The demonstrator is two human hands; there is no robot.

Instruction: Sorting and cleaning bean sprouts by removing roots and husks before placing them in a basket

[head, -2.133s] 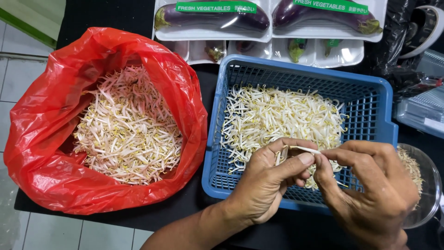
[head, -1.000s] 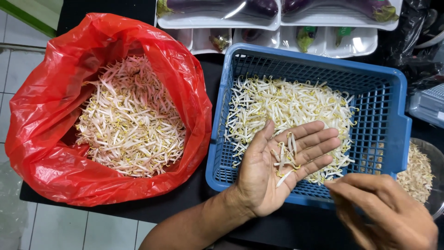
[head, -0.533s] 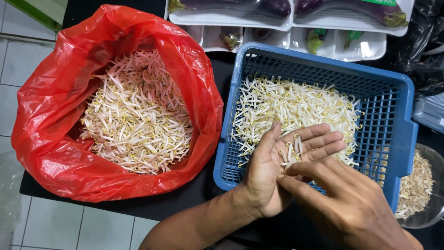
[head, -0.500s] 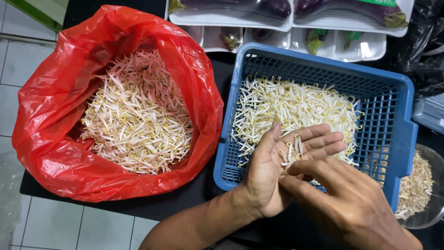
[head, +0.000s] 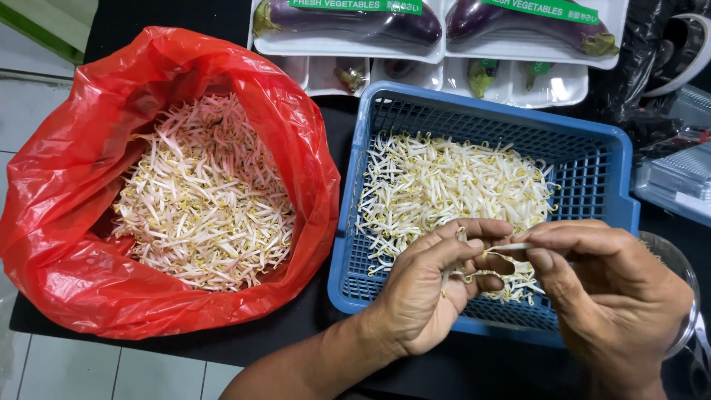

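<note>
My left hand (head: 426, 285) is over the near edge of a blue plastic basket (head: 600, 159) and cups a few bean sprouts against its fingers. My right hand (head: 607, 289) meets it from the right, thumb and forefinger pinching one bean sprout (head: 511, 247) that both hands touch. A loose heap of white bean sprouts (head: 452, 185) lies in the basket, just beyond my fingers. To the left, an open red plastic bag (head: 67, 192) holds a larger pile of sprouts (head: 204, 196).
White trays with purple eggplants (head: 355, 22) under film sit at the back, with smaller trays of vegetables below them. A clear bowl (head: 678, 267) shows behind my right hand. Black plastic wrap and clear containers lie at the right. All rests on a dark table.
My left palm, open and flat with sprouts on it a second ago, has curled closed. My right hand rose from below and now pinches one sprout with the left.
</note>
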